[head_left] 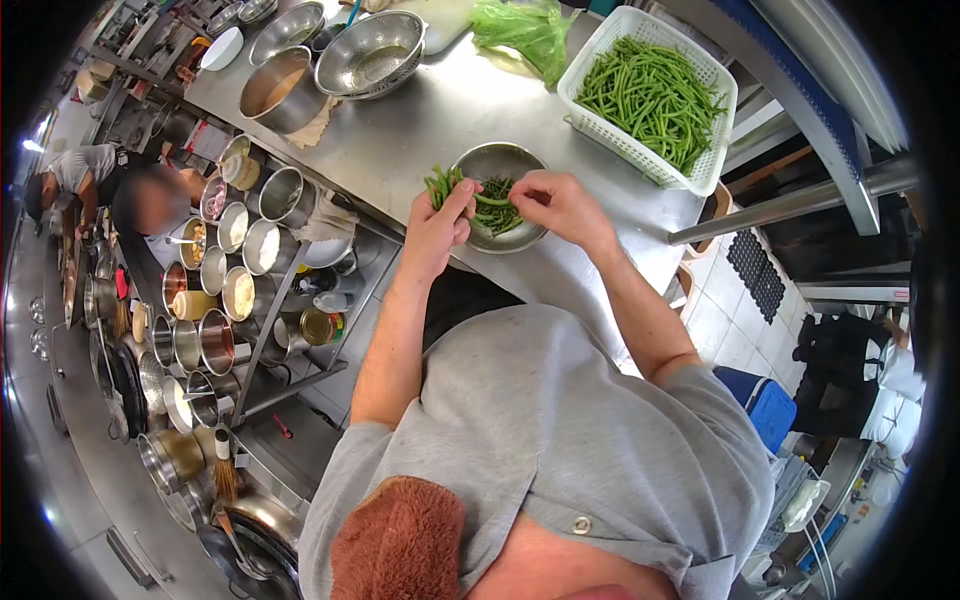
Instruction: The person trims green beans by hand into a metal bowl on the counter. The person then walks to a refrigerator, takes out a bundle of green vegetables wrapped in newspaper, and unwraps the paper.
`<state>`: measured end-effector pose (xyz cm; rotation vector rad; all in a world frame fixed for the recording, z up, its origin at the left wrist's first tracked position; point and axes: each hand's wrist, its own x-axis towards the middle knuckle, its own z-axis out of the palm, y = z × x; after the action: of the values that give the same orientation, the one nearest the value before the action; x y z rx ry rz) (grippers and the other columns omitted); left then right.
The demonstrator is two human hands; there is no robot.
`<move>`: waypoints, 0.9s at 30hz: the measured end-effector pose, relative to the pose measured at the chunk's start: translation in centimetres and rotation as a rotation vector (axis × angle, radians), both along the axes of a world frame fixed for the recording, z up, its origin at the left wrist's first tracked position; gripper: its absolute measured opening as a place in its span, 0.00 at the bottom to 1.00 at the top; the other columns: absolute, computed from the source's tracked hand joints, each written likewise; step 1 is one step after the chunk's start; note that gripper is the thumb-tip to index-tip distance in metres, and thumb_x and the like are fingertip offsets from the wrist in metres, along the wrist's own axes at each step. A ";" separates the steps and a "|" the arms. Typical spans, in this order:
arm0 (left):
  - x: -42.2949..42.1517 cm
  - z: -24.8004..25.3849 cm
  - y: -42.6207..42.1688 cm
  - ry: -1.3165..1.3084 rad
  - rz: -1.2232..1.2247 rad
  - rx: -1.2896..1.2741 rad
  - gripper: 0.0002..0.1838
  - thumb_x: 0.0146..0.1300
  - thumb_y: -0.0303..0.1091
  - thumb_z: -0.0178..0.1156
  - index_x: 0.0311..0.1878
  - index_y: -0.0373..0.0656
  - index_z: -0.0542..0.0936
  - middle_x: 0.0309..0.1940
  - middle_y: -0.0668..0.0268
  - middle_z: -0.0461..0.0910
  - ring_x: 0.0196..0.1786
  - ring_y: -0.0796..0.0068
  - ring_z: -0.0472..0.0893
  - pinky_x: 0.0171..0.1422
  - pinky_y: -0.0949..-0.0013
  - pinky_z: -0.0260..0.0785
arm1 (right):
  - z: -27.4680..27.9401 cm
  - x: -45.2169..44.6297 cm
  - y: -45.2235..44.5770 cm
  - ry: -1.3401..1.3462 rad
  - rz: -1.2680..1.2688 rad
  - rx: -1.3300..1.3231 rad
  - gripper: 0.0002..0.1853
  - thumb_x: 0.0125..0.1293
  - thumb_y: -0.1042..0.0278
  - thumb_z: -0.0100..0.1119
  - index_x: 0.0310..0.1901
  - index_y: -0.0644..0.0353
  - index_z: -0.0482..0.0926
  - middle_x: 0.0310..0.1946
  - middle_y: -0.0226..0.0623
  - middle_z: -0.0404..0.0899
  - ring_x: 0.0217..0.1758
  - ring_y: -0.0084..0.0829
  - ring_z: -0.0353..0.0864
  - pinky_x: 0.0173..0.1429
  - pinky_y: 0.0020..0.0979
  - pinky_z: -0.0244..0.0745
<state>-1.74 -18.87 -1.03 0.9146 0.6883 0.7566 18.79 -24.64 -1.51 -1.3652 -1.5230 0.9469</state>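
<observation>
My left hand (437, 228) is closed around a small bunch of green beans (440, 186), their ends sticking out past the fingers. Over the bowl's right side, my right hand (563, 207) pinches at the end of a green bean (492, 201) that spans the gap between both hands. Beneath them stands a metal bowl (500, 156) with bean trimmings (497, 222) inside. At the upper right of the steel table, a white plastic basket (641, 170) is heaped with whole green beans (655, 100).
On the steel table (400, 130) stand a colander (370, 60), a metal pot (282, 92) and a green plastic bag (525, 35). Left are several ingredient containers (262, 247) and two people (150, 205). A metal rail (780, 205) runs along the right.
</observation>
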 end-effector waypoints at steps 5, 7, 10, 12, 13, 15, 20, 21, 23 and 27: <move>-0.6 0.8 -0.5 -0.083 0.022 0.086 0.11 0.72 0.38 0.53 0.41 0.38 0.76 0.26 0.74 0.69 0.19 0.90 0.60 0.22 0.81 0.48 | -2.2 0.5 1.8 0.042 -0.158 -0.021 0.07 0.59 0.70 0.62 0.37 0.63 0.83 0.28 0.38 0.81 0.30 0.26 0.78 0.38 0.28 0.73; -1.1 1.0 -0.3 -0.107 0.037 0.115 0.12 0.72 0.38 0.53 0.41 0.38 0.76 0.27 0.73 0.69 0.20 0.90 0.60 0.22 0.80 0.48 | -2.4 0.3 2.0 -0.099 -0.114 -0.048 0.07 0.57 0.70 0.62 0.36 0.62 0.83 0.29 0.40 0.82 0.30 0.30 0.79 0.39 0.30 0.74; -1.0 0.7 0.0 -0.118 0.105 0.036 0.12 0.73 0.40 0.53 0.39 0.40 0.75 0.28 0.72 0.69 0.21 0.89 0.61 0.23 0.80 0.49 | -4.5 -0.7 2.5 -0.413 0.270 0.105 0.06 0.56 0.72 0.61 0.35 0.62 0.83 0.28 0.41 0.82 0.32 0.36 0.82 0.39 0.36 0.75; -1.1 0.5 0.0 -0.148 0.107 -0.028 0.12 0.73 0.41 0.52 0.39 0.42 0.75 0.30 0.70 0.69 0.21 0.89 0.61 0.23 0.80 0.49 | -5.1 -1.8 3.1 -0.810 0.387 -0.104 0.06 0.51 0.74 0.60 0.31 0.60 0.84 0.29 0.46 0.81 0.36 0.46 0.82 0.41 0.42 0.75; -1.2 0.4 -0.1 -0.146 0.110 -0.029 0.12 0.73 0.41 0.52 0.39 0.42 0.75 0.30 0.70 0.69 0.21 0.89 0.61 0.23 0.80 0.49 | -5.1 -2.2 3.2 -0.808 0.390 -0.104 0.06 0.51 0.74 0.60 0.31 0.60 0.84 0.29 0.46 0.81 0.36 0.46 0.82 0.41 0.42 0.75; -1.2 0.2 -0.1 -0.122 0.107 -0.034 0.12 0.73 0.42 0.52 0.39 0.43 0.74 0.31 0.70 0.69 0.21 0.88 0.60 0.23 0.80 0.49 | -4.9 -2.4 3.7 -0.956 0.390 -0.111 0.05 0.48 0.74 0.58 0.26 0.61 0.83 0.30 0.46 0.81 0.37 0.46 0.81 0.42 0.44 0.75; -1.7 -0.1 0.1 -0.139 0.177 -0.032 0.12 0.73 0.41 0.53 0.37 0.42 0.74 0.30 0.72 0.70 0.19 0.88 0.59 0.22 0.78 0.49 | -4.7 -1.6 4.2 -0.865 0.368 -0.166 0.05 0.48 0.74 0.59 0.28 0.62 0.82 0.29 0.47 0.81 0.35 0.44 0.82 0.40 0.41 0.76; -1.7 0.0 0.2 -0.133 0.193 -0.032 0.12 0.73 0.41 0.53 0.36 0.42 0.74 0.29 0.72 0.71 0.19 0.88 0.59 0.21 0.78 0.49 | -4.2 -1.0 4.1 -0.724 0.348 -0.156 0.07 0.49 0.75 0.59 0.31 0.63 0.82 0.28 0.48 0.81 0.34 0.43 0.82 0.39 0.40 0.77; -2.1 -0.5 0.3 -0.083 0.151 -0.025 0.11 0.72 0.39 0.54 0.36 0.42 0.75 0.29 0.72 0.72 0.20 0.89 0.60 0.22 0.79 0.50 | -3.8 0.3 4.1 -0.503 0.285 -0.086 0.08 0.51 0.75 0.60 0.35 0.63 0.81 0.28 0.45 0.81 0.32 0.38 0.81 0.37 0.37 0.77; -0.7 -0.7 -0.1 0.208 0.026 0.119 0.08 0.68 0.35 0.59 0.38 0.39 0.78 0.27 0.73 0.75 0.24 0.89 0.67 0.26 0.79 0.58 | -1.6 1.0 3.5 0.144 0.033 -0.133 0.08 0.59 0.76 0.61 0.40 0.64 0.78 0.29 0.35 0.80 0.31 0.23 0.78 0.33 0.26 0.75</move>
<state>-2.49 -18.99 -1.75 1.1051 0.8453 0.7374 19.83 -21.14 -3.15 -1.3369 -1.3991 1.1594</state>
